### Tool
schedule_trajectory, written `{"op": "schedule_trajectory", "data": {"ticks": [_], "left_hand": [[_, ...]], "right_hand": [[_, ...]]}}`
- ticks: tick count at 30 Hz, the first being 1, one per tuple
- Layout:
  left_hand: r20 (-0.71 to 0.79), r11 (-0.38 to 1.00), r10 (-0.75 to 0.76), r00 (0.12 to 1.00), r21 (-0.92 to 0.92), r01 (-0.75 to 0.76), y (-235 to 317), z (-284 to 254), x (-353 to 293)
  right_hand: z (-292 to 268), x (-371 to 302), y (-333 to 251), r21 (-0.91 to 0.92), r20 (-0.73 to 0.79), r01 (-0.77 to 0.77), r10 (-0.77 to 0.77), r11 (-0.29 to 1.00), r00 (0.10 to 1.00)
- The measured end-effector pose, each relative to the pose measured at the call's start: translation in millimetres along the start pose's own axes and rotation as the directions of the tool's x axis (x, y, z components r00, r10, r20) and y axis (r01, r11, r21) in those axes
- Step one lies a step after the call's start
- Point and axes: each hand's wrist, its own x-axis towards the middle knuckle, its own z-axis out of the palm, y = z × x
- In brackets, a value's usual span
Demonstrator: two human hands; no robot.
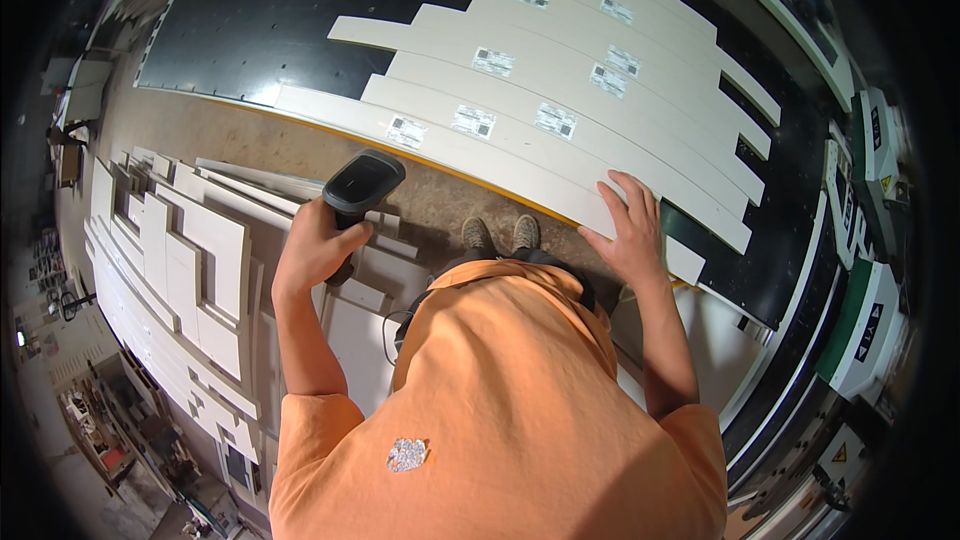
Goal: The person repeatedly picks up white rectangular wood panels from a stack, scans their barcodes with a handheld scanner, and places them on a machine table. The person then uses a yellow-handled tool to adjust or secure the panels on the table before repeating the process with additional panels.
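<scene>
My left hand (312, 248) is wrapped round the handle of a black handheld barcode scanner (362, 182), held above the floor just short of the table's near edge. Its head points toward the white labels on the nearest boards. My right hand (632, 235) rests on the near edge of the pale boards (570, 162), fingers spread, with no object in it. These long, narrow boards lie side by side with staggered ends. Several carry a printed label (555, 120).
The boards lie on a black machine table (280, 25) with a yellow-edged front. Stacks of cut pale panels (180, 260) lean to my left. White and green machine housings (865, 330) stand at the right. My shoes (500, 233) are on the brown floor between panels and table.
</scene>
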Motion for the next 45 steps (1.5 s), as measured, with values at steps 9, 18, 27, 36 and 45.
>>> {"op": "schedule_trajectory", "data": {"ticks": [9,18,27,36,45], "left_hand": [[0.002,0.999,0.013,1.0,0.041,-0.013,1.0,-2.3,-3.1],[0.048,1.0,-0.006,0.999,0.014,0.006,18.6,29.8,9.7],[0.237,0.963,0.262,0.936,-0.128,-0.237,53.9,110.5,46.7],[0.286,0.963,0.223,0.932,-0.21,-0.167,65.7,137.9,64.4],[0.248,0.938,0.271,0.93,-0.287,-0.197,113.4,129.6,105.0]], "right_hand": [[3.9,-1.4,2.6,0.004,0.003,0.003,-0.003,1.0,1.0],[0.9,-2.3,3.3,0.008,-0.013,-0.001,0.001,1.0,1.0],[-1.5,-15.7,-23.3,-0.025,-0.159,-0.053,0.048,0.998,0.986],[93.7,-231.1,76.8,0.167,0.393,-0.777,0.682,0.607,0.617],[211.8,-287.4,205.3,0.78,0.102,-0.625,0.979,0.031,0.176]]}}
